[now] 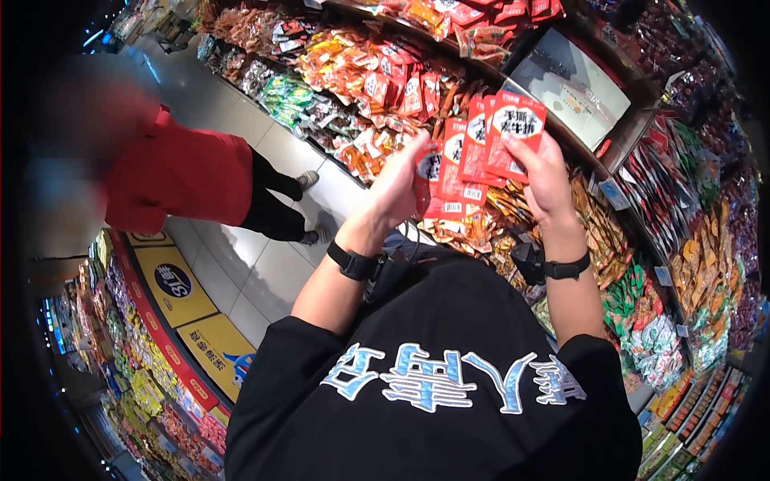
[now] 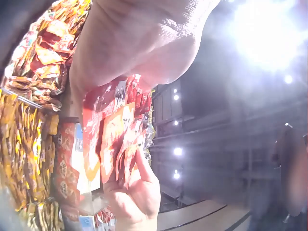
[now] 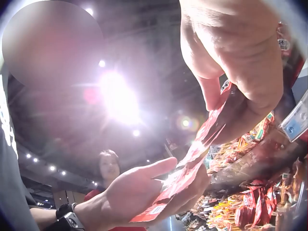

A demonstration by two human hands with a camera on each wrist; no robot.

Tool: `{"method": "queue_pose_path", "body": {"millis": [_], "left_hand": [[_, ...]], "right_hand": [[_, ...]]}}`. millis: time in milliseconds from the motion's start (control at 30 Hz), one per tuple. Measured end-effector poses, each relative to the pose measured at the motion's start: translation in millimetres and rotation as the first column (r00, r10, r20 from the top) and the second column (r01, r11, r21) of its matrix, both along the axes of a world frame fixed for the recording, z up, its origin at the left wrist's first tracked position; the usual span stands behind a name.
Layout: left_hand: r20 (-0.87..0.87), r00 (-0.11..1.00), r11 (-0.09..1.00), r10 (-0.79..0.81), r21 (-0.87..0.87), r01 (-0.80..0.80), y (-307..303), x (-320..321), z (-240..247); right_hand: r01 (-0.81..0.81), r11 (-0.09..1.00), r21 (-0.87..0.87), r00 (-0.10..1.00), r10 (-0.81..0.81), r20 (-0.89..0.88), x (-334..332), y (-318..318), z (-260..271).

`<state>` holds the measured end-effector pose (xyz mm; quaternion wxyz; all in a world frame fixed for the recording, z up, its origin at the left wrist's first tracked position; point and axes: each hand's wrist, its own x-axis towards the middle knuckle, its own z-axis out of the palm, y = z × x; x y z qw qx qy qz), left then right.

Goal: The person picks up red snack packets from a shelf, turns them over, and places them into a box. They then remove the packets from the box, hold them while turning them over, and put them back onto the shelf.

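Note:
Several flat red snack packets (image 1: 461,188) are spread in a fan between my two hands, above the candy bins. My left hand (image 1: 393,188) holds the left end of the fan, with its thumb over the packets and its fingers beneath, as the right wrist view shows. At the other end, my right hand (image 1: 547,180) pinches the topmost packets (image 1: 521,116) with the thumb on their printed face. The packets overlap one another, and dark lettering shows on their fronts. In the left wrist view the right hand (image 2: 132,202) grips their far edge.
Bins of wrapped snacks (image 1: 353,72) run ahead and to the right. A tilted pale panel in a dark frame (image 1: 573,80) stands just beyond the packets. A person in a red top (image 1: 188,172) stands in the tiled aisle at left, near a yellow-fronted display (image 1: 172,280).

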<state>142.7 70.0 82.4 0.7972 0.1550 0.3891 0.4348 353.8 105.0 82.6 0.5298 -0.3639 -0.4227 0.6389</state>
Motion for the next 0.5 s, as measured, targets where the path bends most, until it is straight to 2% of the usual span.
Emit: {"method": "queue_pose_path", "body": {"millis": [67,200,267,333,433,467,500], "left_hand": [[-0.120,0.989,0.989,-0.085,0.113,0.099,3,0,-5],[0.045,0.990,0.971,-0.132,0.205,0.120,8,-2,-24],[0.015,0.998,0.987,-0.069,0.149,0.066,15,-6,-38],[0.119,0.992,0.995,-0.036,0.099,0.024,23,-7,-42],[0.082,0.997,0.998,0.004,0.059,-0.009,42,-12,-48],[0.071,0.997,0.998,0.004,0.063,-0.008,50,-18,-55],[0.089,0.996,1.000,0.000,0.028,-0.003,57,-26,-72]], "right_hand": [[-0.001,1.000,-0.023,0.999,0.002,0.033,-2,0,-3],[-0.085,0.996,-0.036,0.981,0.089,0.170,-24,1,-16],[-0.099,0.994,-0.054,0.986,0.105,0.129,-37,0,-21],[-0.132,0.991,0.001,0.968,0.129,0.215,-51,6,-35],[-0.096,0.988,0.118,0.939,0.050,0.339,-73,17,-57],[-0.178,0.983,0.045,0.921,0.151,0.358,-74,23,-60],[-0.197,0.980,0.006,0.929,0.185,0.320,-78,30,-70]]}}
